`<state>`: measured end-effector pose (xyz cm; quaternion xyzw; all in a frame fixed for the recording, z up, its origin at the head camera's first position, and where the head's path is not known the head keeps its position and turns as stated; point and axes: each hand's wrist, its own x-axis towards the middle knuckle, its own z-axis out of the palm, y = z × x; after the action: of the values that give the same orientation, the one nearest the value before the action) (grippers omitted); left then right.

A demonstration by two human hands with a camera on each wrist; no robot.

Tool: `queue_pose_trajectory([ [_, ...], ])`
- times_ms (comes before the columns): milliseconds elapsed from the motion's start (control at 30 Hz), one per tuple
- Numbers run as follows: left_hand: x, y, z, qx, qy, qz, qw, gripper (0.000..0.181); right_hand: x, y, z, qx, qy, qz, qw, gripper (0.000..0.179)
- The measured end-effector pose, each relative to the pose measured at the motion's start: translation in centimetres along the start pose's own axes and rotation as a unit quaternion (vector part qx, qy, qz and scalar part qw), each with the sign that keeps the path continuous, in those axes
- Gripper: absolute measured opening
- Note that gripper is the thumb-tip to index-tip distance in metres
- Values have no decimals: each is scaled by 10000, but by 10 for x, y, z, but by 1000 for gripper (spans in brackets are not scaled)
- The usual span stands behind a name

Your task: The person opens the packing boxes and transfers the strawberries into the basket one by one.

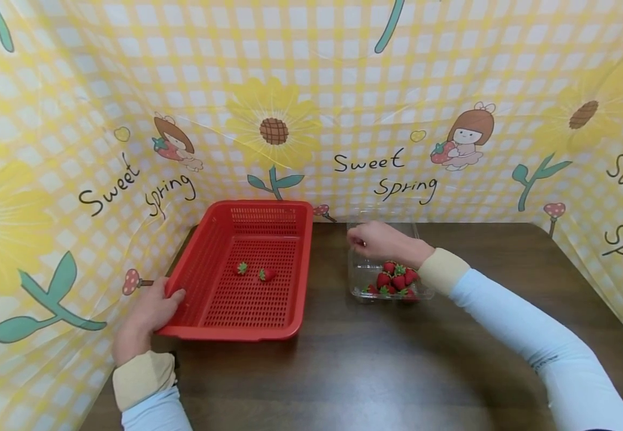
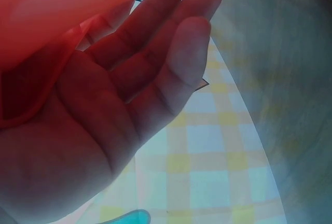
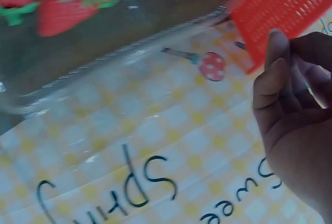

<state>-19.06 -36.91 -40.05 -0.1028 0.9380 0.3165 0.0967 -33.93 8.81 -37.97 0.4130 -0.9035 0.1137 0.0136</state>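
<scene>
My left hand point(image 1: 152, 308) grips the left rim of a red plastic basket point(image 1: 292, 323), thumb over the edge and fingers underneath. In the left wrist view the fingers point(image 2: 150, 58) show beneath the red rim. Two strawberries point(image 1: 267, 275) lie on the basket's slotted floor. My right hand point(image 1: 380, 240) hangs over the back part of a clear plastic box point(image 1: 364, 276), its fingers loosely curled; in the right wrist view nothing shows between them. Several strawberries point(image 1: 398, 277) with green leaves are heaped in the front right of that box.
Basket and box stand side by side on a dark wooden table point(image 1: 354, 371), a strip of tabletop between them. A yellow checked cloth point(image 1: 365, 78) with printed flowers rises behind and at both sides, close to the basket's left and back edges.
</scene>
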Motion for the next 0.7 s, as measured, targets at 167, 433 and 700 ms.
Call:
queue_pose_trajectory([
  [167, 0, -1, 0, -47, -12, -28, 10000, 51, -19, 16, 5, -345, -311, 340, 9983, 15],
  [433, 2, -1, 0, -120, -35, -82, 9999, 51, -47, 23, 6, -1282, -1257, 1106, 9775, 8],
  [700, 2, -1, 0, 0, -11, -30, 10000, 51, -57, 25, 15, -1454, -1388, 1301, 9709, 25],
])
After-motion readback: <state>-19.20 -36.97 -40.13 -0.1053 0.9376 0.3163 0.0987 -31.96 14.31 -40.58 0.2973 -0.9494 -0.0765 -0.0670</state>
